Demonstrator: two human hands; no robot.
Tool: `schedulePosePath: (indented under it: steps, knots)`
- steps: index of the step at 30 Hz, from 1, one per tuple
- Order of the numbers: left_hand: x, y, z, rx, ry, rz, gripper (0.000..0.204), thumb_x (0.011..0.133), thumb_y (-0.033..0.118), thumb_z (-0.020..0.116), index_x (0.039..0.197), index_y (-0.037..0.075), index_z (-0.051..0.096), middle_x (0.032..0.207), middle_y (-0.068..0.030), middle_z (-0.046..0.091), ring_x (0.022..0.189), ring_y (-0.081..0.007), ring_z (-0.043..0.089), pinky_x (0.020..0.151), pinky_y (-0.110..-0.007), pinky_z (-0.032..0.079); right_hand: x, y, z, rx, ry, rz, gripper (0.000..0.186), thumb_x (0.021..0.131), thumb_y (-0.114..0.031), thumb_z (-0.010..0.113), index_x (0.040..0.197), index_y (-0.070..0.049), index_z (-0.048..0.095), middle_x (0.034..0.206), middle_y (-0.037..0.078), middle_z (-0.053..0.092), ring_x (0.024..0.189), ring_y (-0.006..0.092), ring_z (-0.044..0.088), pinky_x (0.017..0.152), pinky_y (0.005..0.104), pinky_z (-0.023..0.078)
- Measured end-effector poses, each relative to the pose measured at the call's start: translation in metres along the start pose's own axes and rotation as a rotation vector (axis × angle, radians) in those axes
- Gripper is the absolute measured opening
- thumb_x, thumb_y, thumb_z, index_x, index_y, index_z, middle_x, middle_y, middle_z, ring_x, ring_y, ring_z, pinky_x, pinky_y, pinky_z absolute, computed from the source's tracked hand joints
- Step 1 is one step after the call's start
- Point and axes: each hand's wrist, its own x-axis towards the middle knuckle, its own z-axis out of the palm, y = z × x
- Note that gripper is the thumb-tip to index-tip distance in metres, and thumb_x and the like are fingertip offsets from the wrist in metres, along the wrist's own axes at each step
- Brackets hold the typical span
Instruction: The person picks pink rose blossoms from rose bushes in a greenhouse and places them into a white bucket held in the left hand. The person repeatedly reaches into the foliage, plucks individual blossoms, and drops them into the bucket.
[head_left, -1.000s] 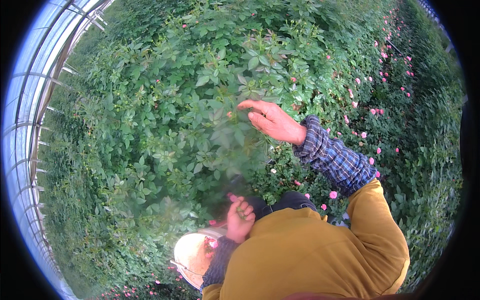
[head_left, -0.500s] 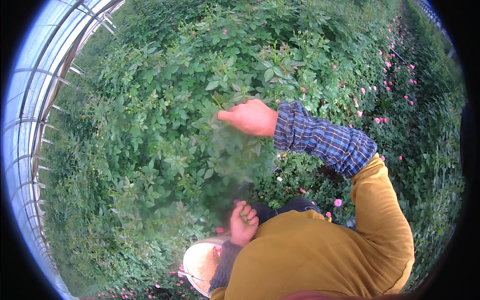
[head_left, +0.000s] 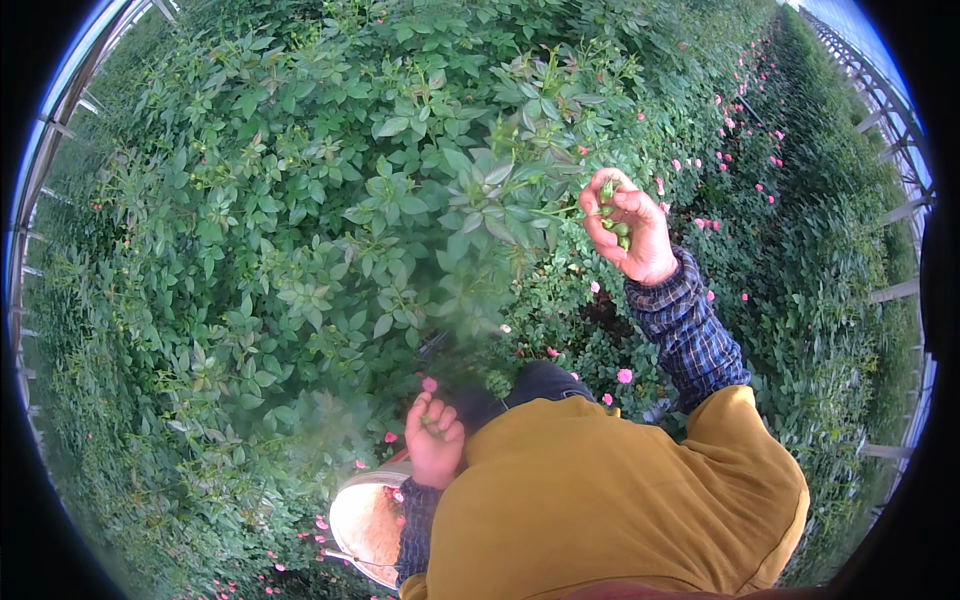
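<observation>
Up on the right, my right hand [head_left: 648,240] has its fingers curled round several green flower buds [head_left: 618,232] that show in the palm. Its fingertips meet a thin green stem reaching out from the leafy rose bush [head_left: 400,210]; whether the stem is gripped I cannot tell. Low and close to my body, my left hand [head_left: 435,455] is closed, palm up, with a bit of green, apparently a bud [head_left: 429,420], between its fingers. A pink flower [head_left: 430,384] shows just beyond those fingers. Beside the left wrist, a whitish bucket [head_left: 352,515] has pink petals near its rim.
Dense rose foliage fills the left and the far side. Pink blooms [head_left: 624,376] dot a low strip on the right, backed by a tall green row [head_left: 830,260]. Metal frame bars [head_left: 905,210] of a greenhouse curve along both edges. A thin handle [head_left: 345,556] crosses the bucket.
My right hand has moved right, out of the foliage, and turned so the buds in it show. My left hand stays closed near the bucket. The whole view has shifted.
</observation>
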Motion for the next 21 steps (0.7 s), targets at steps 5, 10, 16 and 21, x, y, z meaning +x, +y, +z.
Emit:
schedulePosePath:
  steps: [5,10,16,21]
  knots:
    - [0.001,0.009,0.001,0.020,0.028,-0.038,0.013,0.084,0.019,0.058,0.095,0.015,0.051,0.069,0.0051,0.039,0.059,-0.0103,0.037,0.044,-0.023,0.027,0.013,0.015,-0.055,0.384,-0.018,0.053,0.017,0.093,-0.025,0.049,0.096,-0.008,0.051,0.082,0.002,0.047,0.049,0.0088,0.035,0.034,0.0187,0.025]
    - [0.000,0.011,-0.004,0.004,-0.001,-0.057,0.006,0.088,0.018,0.055,0.094,0.016,0.053,0.066,0.0049,0.039,0.057,-0.0099,0.037,0.043,-0.023,0.029,0.031,0.032,-0.062,-0.296,0.041,-0.020,0.026,0.083,-0.008,0.048,0.108,-0.002,0.055,0.085,0.004,0.057,0.055,0.0106,0.045,0.039,0.0226,0.031]
    - [0.001,0.012,-0.007,0.019,0.010,-0.064,0.004,0.089,0.018,0.053,0.093,0.016,0.053,0.065,0.0048,0.039,0.056,-0.0100,0.037,0.042,-0.023,0.029,0.071,0.070,-0.064,-1.591,0.294,-0.579,0.035,0.076,-0.015,0.063,0.109,-0.005,0.055,0.080,0.019,0.062,0.073,0.0366,0.062,0.062,0.0448,0.047]
    - [0.003,0.013,-0.006,0.058,-0.046,-0.079,0.013,0.087,0.020,0.055,0.098,0.013,0.052,0.068,0.0048,0.039,0.058,-0.0103,0.037,0.044,-0.023,0.028,0.091,0.069,-0.070,-1.730,0.441,-0.461,0.019,0.081,-0.019,0.060,0.095,-0.007,0.055,0.076,0.018,0.063,0.069,0.0410,0.059,0.060,0.0488,0.046]
